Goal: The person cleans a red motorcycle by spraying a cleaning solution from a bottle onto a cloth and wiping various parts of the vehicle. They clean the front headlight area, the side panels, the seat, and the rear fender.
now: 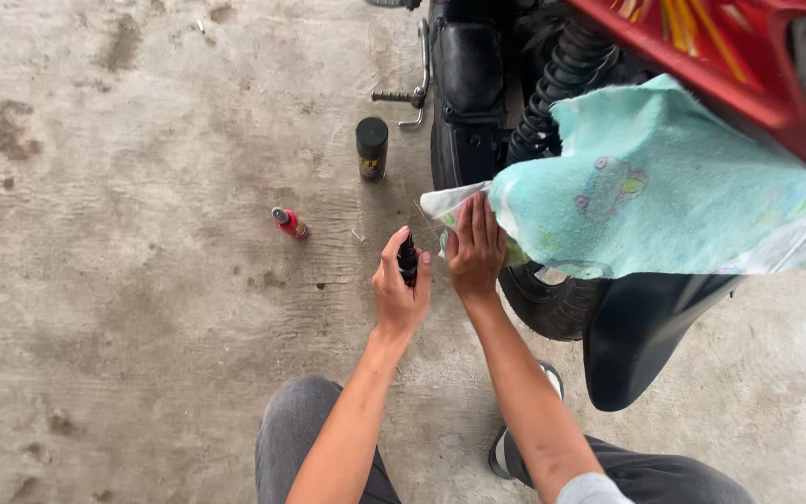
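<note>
My left hand is closed around a small black bottle, held upright just left of the motorcycle's rear wheel. My right hand grips the lower left corner of a turquoise printed cloth that is draped over the red tail of the motorcycle. The two hands are almost touching. The cloth hides part of the wheel and the rear body.
A black spray can stands on the concrete floor near the footpeg. A small red bottle lies further left. The black rear fender and coil shock are close by. My knees are at the bottom edge.
</note>
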